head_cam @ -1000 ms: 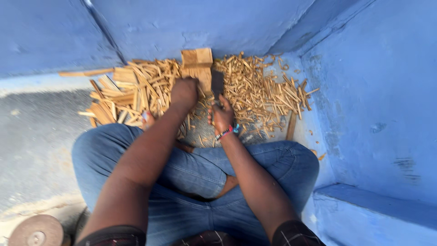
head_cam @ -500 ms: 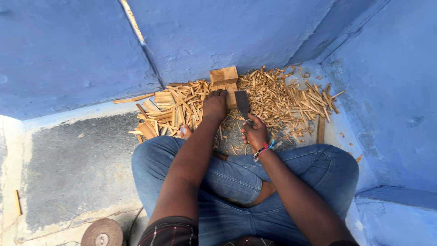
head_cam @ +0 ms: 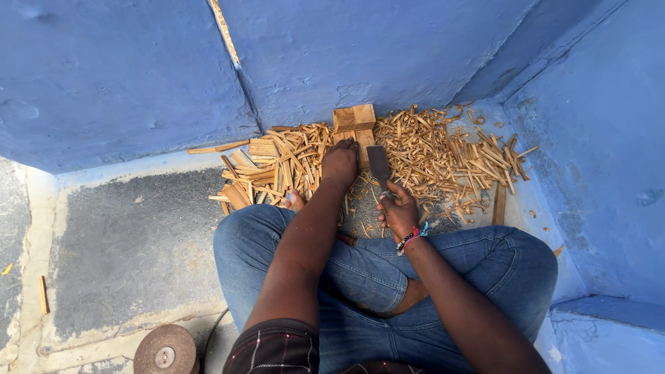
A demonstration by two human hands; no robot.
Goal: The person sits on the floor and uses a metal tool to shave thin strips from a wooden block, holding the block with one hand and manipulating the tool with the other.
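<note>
I sit cross-legged on the floor in blue jeans, facing a blue wall. My left hand is closed on a wood piece standing on a wooden block against the wall. My right hand, with a beaded bracelet at the wrist, grips the handle of a flat metal blade that points up beside the left hand. Split wood strips lie in a pile on the left and thinner sticks in a pile on the right.
Blue walls close in ahead and on the right, with a blue ledge at the lower right. A grey rough floor patch lies to the left. A round rusty disc sits at the bottom left with a dark cable beside it.
The view has swung left and up a little, so the piles and hands sit more centred. The right hand holds the blade slightly higher beside the left hand.
</note>
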